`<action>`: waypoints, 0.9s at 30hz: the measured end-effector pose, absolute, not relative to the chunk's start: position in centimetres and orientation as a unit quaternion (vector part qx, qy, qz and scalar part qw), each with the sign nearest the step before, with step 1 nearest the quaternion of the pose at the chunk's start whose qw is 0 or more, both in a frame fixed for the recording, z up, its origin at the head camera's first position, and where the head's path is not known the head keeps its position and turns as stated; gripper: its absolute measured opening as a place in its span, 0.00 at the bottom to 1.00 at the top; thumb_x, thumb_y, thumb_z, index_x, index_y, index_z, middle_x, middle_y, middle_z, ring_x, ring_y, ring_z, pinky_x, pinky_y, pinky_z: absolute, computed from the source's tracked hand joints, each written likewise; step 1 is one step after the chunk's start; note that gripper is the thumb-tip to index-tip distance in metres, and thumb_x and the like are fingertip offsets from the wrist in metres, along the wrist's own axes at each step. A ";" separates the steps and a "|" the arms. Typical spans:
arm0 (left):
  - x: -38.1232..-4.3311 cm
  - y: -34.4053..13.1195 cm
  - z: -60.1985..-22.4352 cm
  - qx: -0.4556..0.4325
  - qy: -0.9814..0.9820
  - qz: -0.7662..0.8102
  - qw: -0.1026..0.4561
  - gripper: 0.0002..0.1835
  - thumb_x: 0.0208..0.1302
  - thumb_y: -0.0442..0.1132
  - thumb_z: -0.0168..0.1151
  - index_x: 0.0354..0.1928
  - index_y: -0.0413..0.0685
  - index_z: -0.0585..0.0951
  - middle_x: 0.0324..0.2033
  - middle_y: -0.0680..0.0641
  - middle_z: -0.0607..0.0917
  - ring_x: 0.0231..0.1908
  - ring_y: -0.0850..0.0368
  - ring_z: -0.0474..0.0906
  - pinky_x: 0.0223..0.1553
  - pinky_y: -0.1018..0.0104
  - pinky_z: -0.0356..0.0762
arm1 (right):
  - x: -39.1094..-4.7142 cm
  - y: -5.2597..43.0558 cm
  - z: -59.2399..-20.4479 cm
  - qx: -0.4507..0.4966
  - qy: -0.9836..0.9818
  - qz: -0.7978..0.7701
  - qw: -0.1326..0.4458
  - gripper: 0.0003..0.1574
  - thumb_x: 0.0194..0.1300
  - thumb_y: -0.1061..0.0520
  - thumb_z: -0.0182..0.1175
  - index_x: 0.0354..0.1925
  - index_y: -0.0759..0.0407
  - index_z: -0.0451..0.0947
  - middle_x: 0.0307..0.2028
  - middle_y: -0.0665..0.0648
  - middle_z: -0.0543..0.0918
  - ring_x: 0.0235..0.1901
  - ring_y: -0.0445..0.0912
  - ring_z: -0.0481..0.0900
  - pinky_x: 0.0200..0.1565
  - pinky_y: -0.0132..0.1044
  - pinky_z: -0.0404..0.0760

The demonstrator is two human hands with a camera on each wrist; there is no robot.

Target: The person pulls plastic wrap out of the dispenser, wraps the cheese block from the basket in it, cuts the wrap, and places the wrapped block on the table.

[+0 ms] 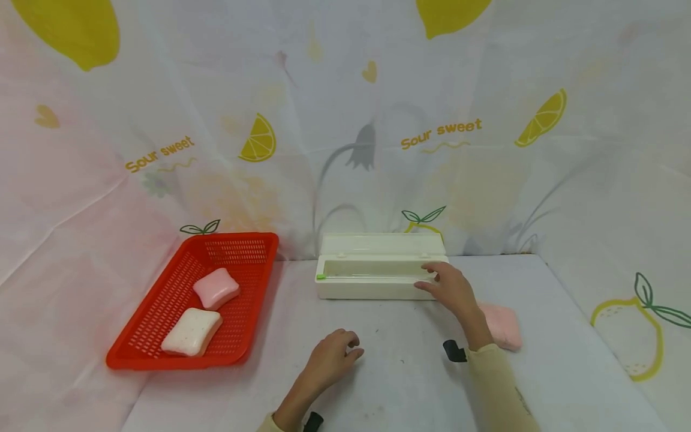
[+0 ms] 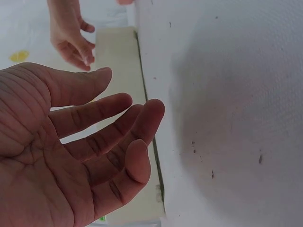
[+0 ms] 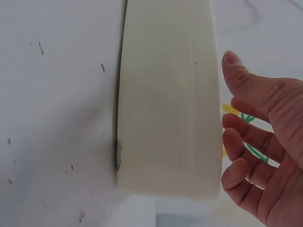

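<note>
A long white box [image 1: 372, 291] with its lid [image 1: 382, 243] raised stands against the backdrop, and a small green piece [image 1: 321, 276] sits at its left end; it resembles a cling film dispenser. Over the right end of the box is my right hand [image 1: 448, 291], thumb apart from loosely bent fingers, holding nothing. In the right wrist view its fingertips [image 3: 233, 172] lie close along the edge of the box; I cannot tell whether they touch. My left hand [image 1: 332, 359] hovers above the table in front of the box, its fingers [image 2: 109, 132] relaxed and bent around nothing.
On the left stands a red basket [image 1: 259, 300] with a pink soap-like bar [image 1: 216, 288] and a white one [image 1: 190, 332]. Partly hidden behind my right forearm, a pink block [image 1: 504, 327] lies on the white table [image 1: 399, 372]. A lemon-print cloth [image 1: 335, 108] hangs behind.
</note>
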State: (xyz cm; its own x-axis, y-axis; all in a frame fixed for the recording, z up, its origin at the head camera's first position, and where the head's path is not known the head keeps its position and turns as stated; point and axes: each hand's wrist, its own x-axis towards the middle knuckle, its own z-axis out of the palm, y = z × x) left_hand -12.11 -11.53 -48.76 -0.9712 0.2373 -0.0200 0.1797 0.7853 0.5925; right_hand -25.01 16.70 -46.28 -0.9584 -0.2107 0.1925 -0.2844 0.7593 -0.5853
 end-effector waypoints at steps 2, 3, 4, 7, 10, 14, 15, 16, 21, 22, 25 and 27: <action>-12.1 -11.6 -48.8 0.109 0.944 0.309 0.048 0.08 0.62 0.41 0.69 0.39 0.46 0.84 0.31 0.55 0.80 0.30 0.61 0.74 0.31 0.63 0.73 | -25.2 16.5 -46.2 0.133 -0.937 0.317 0.058 0.33 0.59 0.46 0.71 0.57 0.61 0.78 0.52 0.61 0.81 0.45 0.54 0.77 0.45 0.51 0.77; -12.2 -11.6 -48.9 0.109 0.944 0.308 0.047 0.08 0.62 0.41 0.69 0.39 0.46 0.84 0.31 0.55 0.80 0.30 0.61 0.74 0.31 0.63 0.73 | -25.3 16.4 -46.2 0.132 -0.938 0.315 0.058 0.32 0.59 0.46 0.71 0.57 0.61 0.78 0.52 0.61 0.82 0.45 0.54 0.77 0.44 0.51 0.77; -12.2 -11.6 -48.9 0.109 0.944 0.308 0.047 0.08 0.62 0.41 0.69 0.39 0.46 0.84 0.31 0.55 0.80 0.30 0.62 0.74 0.31 0.63 0.73 | -25.4 16.3 -46.1 0.133 -0.939 0.313 0.058 0.32 0.59 0.46 0.71 0.57 0.61 0.79 0.52 0.61 0.82 0.44 0.54 0.77 0.44 0.50 0.77; -12.2 -11.6 -49.0 0.110 0.945 0.305 0.045 0.07 0.62 0.41 0.69 0.39 0.46 0.84 0.31 0.55 0.80 0.30 0.62 0.74 0.31 0.64 0.73 | -25.7 15.9 -45.9 0.131 -0.940 0.310 0.051 0.29 0.60 0.47 0.71 0.55 0.60 0.80 0.52 0.60 0.82 0.43 0.53 0.77 0.42 0.49 0.77; -12.3 -11.5 -49.0 0.110 0.945 0.303 0.046 0.07 0.62 0.41 0.69 0.39 0.46 0.84 0.31 0.55 0.80 0.30 0.62 0.74 0.31 0.63 0.73 | -26.0 15.7 -45.8 0.127 -0.942 0.307 0.044 0.23 0.62 0.49 0.69 0.52 0.58 0.82 0.51 0.59 0.82 0.42 0.52 0.77 0.41 0.48 0.76; -12.4 -11.5 -48.8 0.106 0.946 0.301 0.052 0.08 0.62 0.42 0.69 0.39 0.47 0.84 0.31 0.55 0.80 0.30 0.61 0.74 0.32 0.63 0.73 | -26.2 15.5 -45.9 0.131 -0.943 0.299 0.057 0.12 0.64 0.54 0.67 0.45 0.58 0.85 0.45 0.56 0.84 0.39 0.50 0.78 0.41 0.48 0.77; -12.4 -11.5 -48.8 0.105 0.947 0.300 0.053 0.08 0.62 0.42 0.69 0.39 0.47 0.84 0.31 0.55 0.80 0.30 0.61 0.74 0.32 0.63 0.73 | -26.2 15.4 -46.0 0.134 -0.943 0.296 0.065 0.10 0.64 0.55 0.67 0.43 0.58 0.85 0.43 0.56 0.84 0.38 0.50 0.78 0.40 0.48 0.77; -12.4 -11.5 -48.7 0.106 0.947 0.299 0.053 0.08 0.62 0.42 0.69 0.39 0.47 0.84 0.31 0.55 0.80 0.30 0.61 0.74 0.32 0.63 0.73 | -26.2 15.4 -46.0 0.138 -0.943 0.293 0.075 0.08 0.65 0.57 0.66 0.41 0.58 0.85 0.42 0.56 0.84 0.37 0.50 0.79 0.40 0.48 0.77; -12.5 -11.7 -48.4 0.110 0.948 0.295 0.038 0.08 0.62 0.41 0.69 0.39 0.45 0.84 0.31 0.54 0.80 0.31 0.60 0.75 0.32 0.62 0.73 | -26.0 15.2 -46.3 0.152 -0.938 0.287 0.122 0.03 0.68 0.60 0.62 0.39 0.59 0.82 0.37 0.55 0.83 0.35 0.49 0.77 0.39 0.48 0.77; -12.6 -11.8 -48.4 0.112 0.949 0.294 0.034 0.08 0.62 0.41 0.69 0.39 0.45 0.84 0.32 0.54 0.80 0.31 0.60 0.75 0.32 0.62 0.73 | -26.0 15.2 -46.3 0.156 -0.936 0.290 0.129 0.03 0.68 0.60 0.62 0.39 0.59 0.81 0.37 0.56 0.83 0.35 0.49 0.77 0.40 0.48 0.77; -12.8 -11.9 -48.3 0.113 0.950 0.290 0.019 0.08 0.62 0.40 0.69 0.39 0.44 0.84 0.32 0.53 0.81 0.31 0.60 0.75 0.31 0.63 0.73 | -26.1 15.3 -46.5 0.155 -0.928 0.309 0.138 0.03 0.70 0.61 0.59 0.41 0.60 0.79 0.37 0.57 0.83 0.36 0.51 0.78 0.41 0.50 0.77; -13.1 -12.0 -48.3 0.111 0.953 0.282 0.001 0.08 0.61 0.39 0.69 0.40 0.43 0.84 0.32 0.51 0.81 0.31 0.59 0.75 0.31 0.63 0.73 | -26.3 15.6 -46.7 0.149 -0.922 0.329 0.140 0.04 0.71 0.61 0.58 0.41 0.60 0.79 0.38 0.58 0.83 0.37 0.52 0.79 0.41 0.51 0.76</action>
